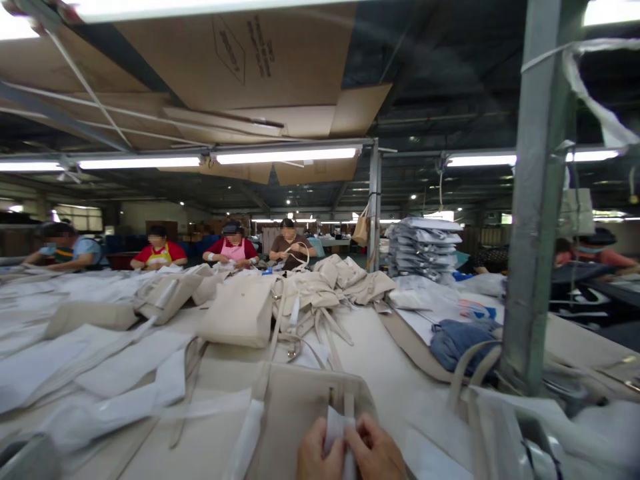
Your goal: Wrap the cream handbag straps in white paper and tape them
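Observation:
A beige bag (290,407) lies flat on the table right in front of me. Over its lower part, my left hand (319,452) pinches a white paper wrap (334,427) from the left side. Close beside it, my right hand (375,450) has its fingers closed on the same white wrap, thumb near the left thumb. A narrow beige strap (349,403) runs up out of the wrap, next to a small brass-coloured zip pull or fitting. The lower ends of the wrap and strap are hidden behind my hands.
Another beige bag (240,310) and a heap of bags with straps (325,287) sit ahead. White sheets (125,373) spread leftward. A metal post (533,200) rises at right, near blue denim cloth (460,340) and stacked wrapped packs (425,247). Several co-workers sit across the table.

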Motion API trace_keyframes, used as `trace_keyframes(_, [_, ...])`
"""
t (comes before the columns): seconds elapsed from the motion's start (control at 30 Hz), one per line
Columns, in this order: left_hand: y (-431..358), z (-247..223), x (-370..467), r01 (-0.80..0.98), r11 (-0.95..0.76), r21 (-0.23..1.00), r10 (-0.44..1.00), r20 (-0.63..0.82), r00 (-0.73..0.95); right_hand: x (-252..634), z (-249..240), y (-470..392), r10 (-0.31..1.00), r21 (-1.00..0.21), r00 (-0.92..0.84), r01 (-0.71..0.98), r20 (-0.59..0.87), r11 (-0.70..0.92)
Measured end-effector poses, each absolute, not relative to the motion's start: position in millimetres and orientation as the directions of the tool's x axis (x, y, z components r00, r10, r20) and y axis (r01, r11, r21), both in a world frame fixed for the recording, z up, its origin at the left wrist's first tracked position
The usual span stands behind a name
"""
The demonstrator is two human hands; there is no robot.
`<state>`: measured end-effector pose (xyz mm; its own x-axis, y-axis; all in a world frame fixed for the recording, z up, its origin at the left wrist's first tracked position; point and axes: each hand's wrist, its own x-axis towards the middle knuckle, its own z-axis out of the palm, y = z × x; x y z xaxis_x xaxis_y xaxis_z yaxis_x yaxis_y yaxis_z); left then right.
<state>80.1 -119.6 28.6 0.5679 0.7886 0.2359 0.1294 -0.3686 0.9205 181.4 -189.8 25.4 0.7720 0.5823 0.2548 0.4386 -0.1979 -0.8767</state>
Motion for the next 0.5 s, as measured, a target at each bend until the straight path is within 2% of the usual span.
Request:
trace_keyframes(0.1, [-129.3, 31.4, 78.5, 0.274, -0.551, 0.788, 0.761, 0.339, 0.553, 172.2, 35.0, -193.0, 0.577, -0.898, 0.791, 0.387, 0.205, -0.211])
trace_keyframes(0.2, [-137.6, 36.1, 76.7, 0.292, -0.648, 0.703, 0.692, 0.385, 0.610, 168.0, 41.9, -195.6, 0.584, -0.929, 0.793, 0.327, 0.172, -0.172])
trace_keyframes(0.37, [-148.6, 44.5, 75.7, 0.414, -0.702, 0.579, 0.650, 0.286, 0.704, 169.2, 49.1, -201.1, 0.610, -0.950, 0.776, 0.288, 0.158, -0.121])
trace_keyframes(0.43, [-151.0, 46.4, 75.2, 0.442, -0.692, 0.571, 0.653, 0.234, 0.720, 171.8, 48.4, -203.4, 0.624, -0.953, 0.764, 0.286, 0.164, -0.101])
trace_keyframes(0.5, [-151.7, 47.0, 73.1, 0.427, -0.610, 0.668, 0.683, 0.171, 0.710, 176.4, 43.0, -204.3, 0.647, -0.949, 0.739, 0.306, 0.185, -0.079])
